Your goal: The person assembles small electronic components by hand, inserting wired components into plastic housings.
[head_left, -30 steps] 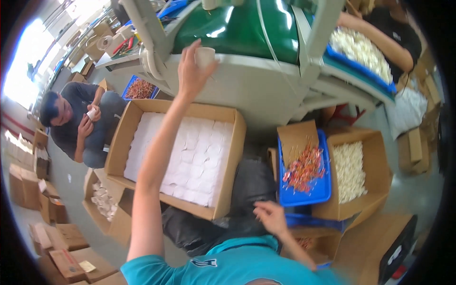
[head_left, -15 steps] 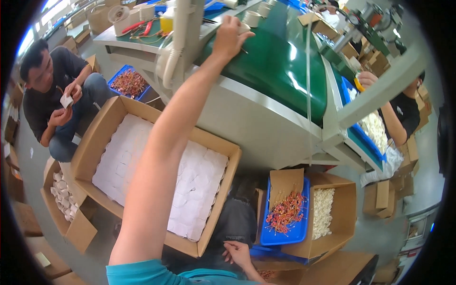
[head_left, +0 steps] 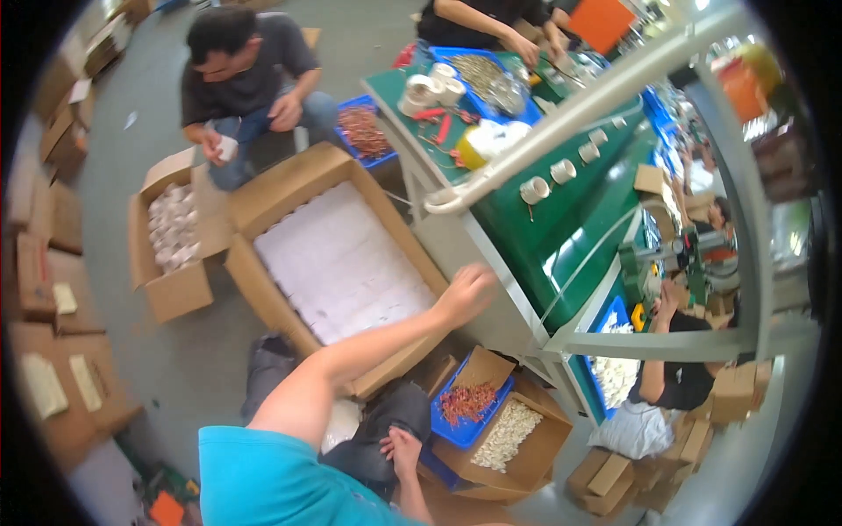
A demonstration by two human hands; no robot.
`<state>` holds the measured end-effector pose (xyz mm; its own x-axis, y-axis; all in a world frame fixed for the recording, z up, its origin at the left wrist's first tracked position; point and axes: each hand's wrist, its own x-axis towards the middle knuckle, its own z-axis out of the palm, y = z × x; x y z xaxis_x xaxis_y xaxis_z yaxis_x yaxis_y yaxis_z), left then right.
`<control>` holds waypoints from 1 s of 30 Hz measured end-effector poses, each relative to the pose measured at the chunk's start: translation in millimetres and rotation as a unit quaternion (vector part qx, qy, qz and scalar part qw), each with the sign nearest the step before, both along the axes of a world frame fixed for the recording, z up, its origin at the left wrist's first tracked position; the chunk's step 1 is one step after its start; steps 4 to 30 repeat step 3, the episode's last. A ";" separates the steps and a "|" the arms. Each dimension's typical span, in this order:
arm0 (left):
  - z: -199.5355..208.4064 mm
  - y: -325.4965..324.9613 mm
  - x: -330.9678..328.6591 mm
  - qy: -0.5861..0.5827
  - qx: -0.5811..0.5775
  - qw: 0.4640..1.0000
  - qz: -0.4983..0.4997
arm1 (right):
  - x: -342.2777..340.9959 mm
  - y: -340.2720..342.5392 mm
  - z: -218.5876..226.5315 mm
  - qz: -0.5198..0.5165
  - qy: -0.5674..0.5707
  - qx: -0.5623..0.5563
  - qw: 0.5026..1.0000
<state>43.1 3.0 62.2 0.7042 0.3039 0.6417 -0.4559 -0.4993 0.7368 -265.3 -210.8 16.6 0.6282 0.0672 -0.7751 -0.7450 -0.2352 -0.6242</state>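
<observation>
My left hand [head_left: 467, 294] is held out over the right edge of a large carton [head_left: 303, 320], beside the side panel of the green conveyor belt [head_left: 583, 206]. Its fingers look curled but are blurred, and I make out nothing in them. On the belt, several white cylindrical parts [head_left: 534, 190] stand in a row; the nearest has a thin wire sticking out. My right hand [head_left: 402, 449] is low over my dark trousers, its fingers bent together; whatever they may hold is too small to see. Close by is a blue tray [head_left: 460, 431] of red wired pieces [head_left: 467, 402].
White sheet material [head_left: 346, 263] fills the large carton. A carton of small white pieces [head_left: 507, 438] adjoins the blue tray. At left, a seated person [head_left: 250, 83] handles a white part beside a carton of white parts [head_left: 174, 226]. A metal frame post [head_left: 561, 114] crosses above the belt.
My left hand has drawn back from the belt toward me; the white cylindrical part it was at now stands on the belt. The view has swung. My right hand stays low by my lap.
</observation>
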 end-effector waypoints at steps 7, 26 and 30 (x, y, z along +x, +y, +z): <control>-30.2 31.4 -206.8 0.355 -0.109 0.927 -0.049 | 2.0 -24.1 38.4 0.012 0.027 0.003 1.000; -30.2 31.4 -206.8 0.355 -0.109 0.927 -0.049 | 2.0 -24.1 38.4 0.012 0.027 0.003 1.000; -30.2 31.4 -206.8 0.355 -0.109 0.927 -0.049 | 2.0 -24.1 38.4 0.012 0.027 0.003 1.000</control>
